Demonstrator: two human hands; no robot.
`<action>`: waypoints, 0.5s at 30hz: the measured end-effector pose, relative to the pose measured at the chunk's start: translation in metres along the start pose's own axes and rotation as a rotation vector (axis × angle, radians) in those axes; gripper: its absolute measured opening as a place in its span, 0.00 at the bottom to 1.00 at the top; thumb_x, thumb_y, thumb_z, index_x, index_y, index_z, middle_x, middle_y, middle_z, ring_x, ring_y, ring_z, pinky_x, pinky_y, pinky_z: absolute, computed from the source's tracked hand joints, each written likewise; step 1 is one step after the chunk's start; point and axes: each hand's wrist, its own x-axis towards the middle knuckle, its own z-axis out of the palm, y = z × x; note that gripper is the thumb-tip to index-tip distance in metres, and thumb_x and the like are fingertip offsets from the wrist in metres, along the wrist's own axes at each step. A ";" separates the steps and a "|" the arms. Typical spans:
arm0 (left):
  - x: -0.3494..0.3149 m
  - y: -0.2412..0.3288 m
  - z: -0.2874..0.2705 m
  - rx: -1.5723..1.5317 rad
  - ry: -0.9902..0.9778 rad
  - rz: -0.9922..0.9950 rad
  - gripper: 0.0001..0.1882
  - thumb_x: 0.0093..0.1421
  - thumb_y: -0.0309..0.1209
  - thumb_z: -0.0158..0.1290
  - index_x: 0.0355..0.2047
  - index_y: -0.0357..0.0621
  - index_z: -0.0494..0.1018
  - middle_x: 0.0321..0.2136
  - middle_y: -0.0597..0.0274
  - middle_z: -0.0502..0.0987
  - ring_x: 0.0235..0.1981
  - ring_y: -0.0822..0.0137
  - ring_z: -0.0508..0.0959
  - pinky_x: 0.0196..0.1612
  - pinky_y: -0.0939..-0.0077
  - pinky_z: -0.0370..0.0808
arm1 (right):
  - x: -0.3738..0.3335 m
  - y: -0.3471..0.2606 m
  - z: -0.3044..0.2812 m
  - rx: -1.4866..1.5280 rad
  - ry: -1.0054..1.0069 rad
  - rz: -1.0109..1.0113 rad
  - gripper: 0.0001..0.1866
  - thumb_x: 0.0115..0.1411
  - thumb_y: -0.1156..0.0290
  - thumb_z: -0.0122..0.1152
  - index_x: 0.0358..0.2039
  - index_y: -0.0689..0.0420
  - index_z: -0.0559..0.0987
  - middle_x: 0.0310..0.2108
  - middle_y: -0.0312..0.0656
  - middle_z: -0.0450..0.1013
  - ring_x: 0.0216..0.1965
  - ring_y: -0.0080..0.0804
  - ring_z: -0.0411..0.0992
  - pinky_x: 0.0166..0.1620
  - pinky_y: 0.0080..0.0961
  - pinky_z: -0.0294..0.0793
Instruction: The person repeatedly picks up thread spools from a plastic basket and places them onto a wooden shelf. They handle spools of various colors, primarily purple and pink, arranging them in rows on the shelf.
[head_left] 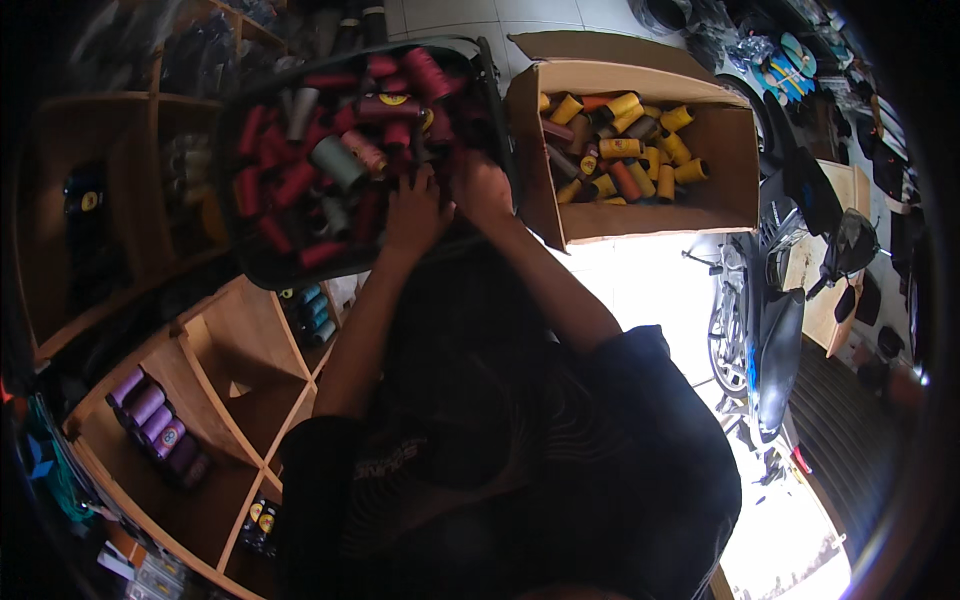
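Both hands were sunk among red thread spools at the near edge of a dark crate. The left hand lay spread flat on them; whether the right hand gripped any could not be told. A cardboard box of yellow spools stood just beside the crate's right edge.

The view is mostly dim, with heavy black vignetting round the fisheye rim. Harsh daylight burns out the floor at right of centre and the lower right corner to blank white. The shelves on the left sit in deep shadow, their straight edges bowed. Dark areas look murky and slightly soft.
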 end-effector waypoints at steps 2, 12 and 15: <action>-0.010 0.003 -0.010 -0.001 0.054 0.048 0.31 0.52 0.46 0.62 0.48 0.36 0.72 0.55 0.54 0.65 0.54 0.46 0.68 0.48 0.51 0.73 | 0.027 -0.009 0.014 -0.096 0.014 0.080 0.13 0.60 0.62 0.58 0.36 0.60 0.77 0.35 0.54 0.76 0.38 0.52 0.78 0.40 0.43 0.80; -0.024 -0.013 -0.020 -0.184 0.018 -0.115 0.32 0.43 0.36 0.67 0.49 0.40 0.72 0.54 0.52 0.67 0.51 0.47 0.73 0.54 0.54 0.72 | 0.050 -0.015 0.017 -0.177 -0.235 0.142 0.38 0.53 0.43 0.62 0.56 0.58 0.71 0.48 0.53 0.72 0.52 0.53 0.73 0.53 0.45 0.74; -0.030 -0.015 -0.030 -0.220 0.089 -0.236 0.31 0.43 0.34 0.67 0.49 0.41 0.73 0.54 0.50 0.68 0.50 0.47 0.74 0.55 0.55 0.72 | 0.017 -0.003 -0.018 0.035 -0.288 0.011 0.39 0.49 0.48 0.67 0.57 0.58 0.70 0.49 0.53 0.71 0.53 0.56 0.71 0.56 0.44 0.72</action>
